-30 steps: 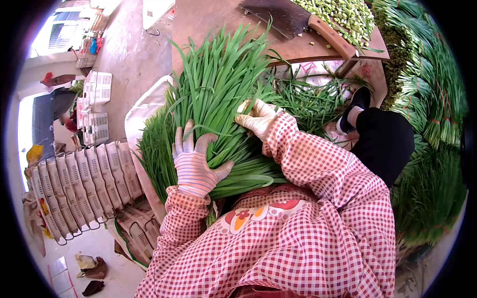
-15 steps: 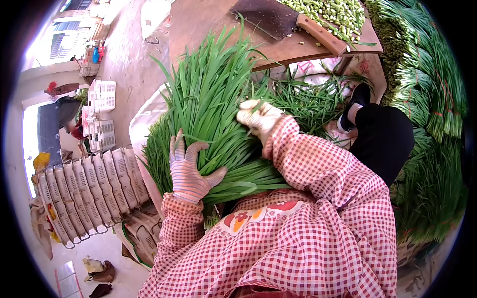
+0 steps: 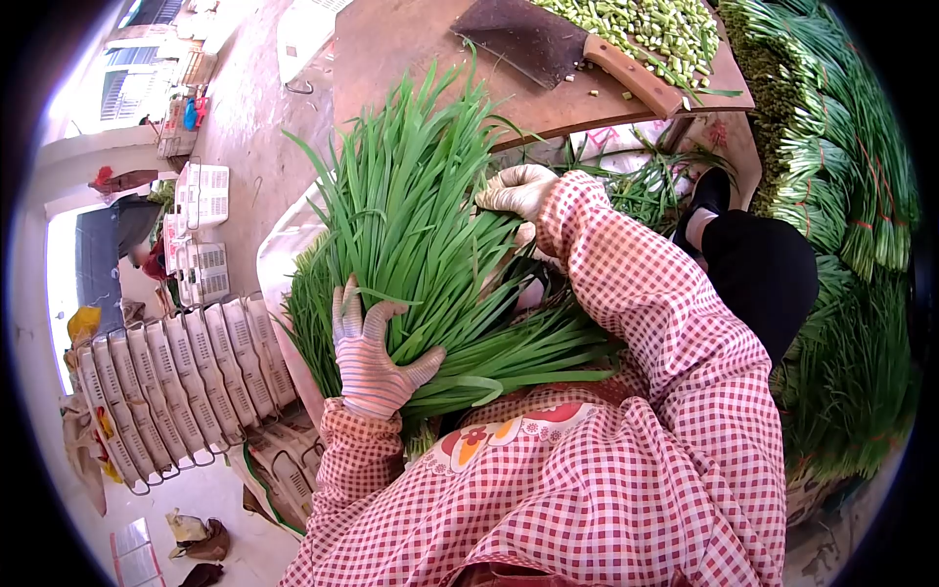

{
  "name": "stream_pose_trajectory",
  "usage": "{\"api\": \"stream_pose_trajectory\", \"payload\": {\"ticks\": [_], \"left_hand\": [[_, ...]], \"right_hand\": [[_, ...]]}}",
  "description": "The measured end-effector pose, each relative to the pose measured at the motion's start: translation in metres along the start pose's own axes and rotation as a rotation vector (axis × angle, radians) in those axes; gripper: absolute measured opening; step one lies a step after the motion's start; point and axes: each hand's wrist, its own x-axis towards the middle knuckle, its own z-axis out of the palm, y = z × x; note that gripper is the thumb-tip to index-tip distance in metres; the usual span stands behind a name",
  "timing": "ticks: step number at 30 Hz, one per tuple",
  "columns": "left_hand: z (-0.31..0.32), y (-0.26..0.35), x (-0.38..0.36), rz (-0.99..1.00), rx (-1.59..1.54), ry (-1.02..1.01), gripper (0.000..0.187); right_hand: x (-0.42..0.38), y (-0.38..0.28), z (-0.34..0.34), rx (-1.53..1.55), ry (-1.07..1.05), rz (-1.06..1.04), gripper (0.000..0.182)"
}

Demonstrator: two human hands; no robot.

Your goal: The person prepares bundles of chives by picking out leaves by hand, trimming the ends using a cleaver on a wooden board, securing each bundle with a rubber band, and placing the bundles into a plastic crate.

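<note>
A big bunch of garlic chives lies across my lap, its long flat leaves fanning upward and to the right. My left hand, in a striped glove, rests on the lower left of the bunch with fingers and thumb spread. At the bunch's right edge, my right hand in a pale glove has its fingers curled in on some leaves; the fingertips are partly hidden. Below that hand a gap shows between the upper leaves and those lying to the right.
A cleaver and chopped green stalks lie on a wooden board ahead. Loose leaves lie under its edge. Tied chive bundles are stacked at right. White crates stand at left.
My right hand has moved up and slightly right, its fingers now curled inward. A gap has opened in the leaves below it. My left hand stays almost in place.
</note>
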Motion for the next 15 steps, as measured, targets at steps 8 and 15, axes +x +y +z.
{"api": "stream_pose_trajectory", "payload": {"ticks": [8,15], "left_hand": [[0.001,-0.001,0.001,0.008,0.017,-0.01,0.066],[0.007,-0.006,0.003,0.022,0.033,-0.02,0.065]], "right_hand": [[0.004,0.014,0.006,0.123,0.004,-0.063,0.017],[0.011,0.018,-0.007,-0.304,0.241,-0.062,0.018]]}}
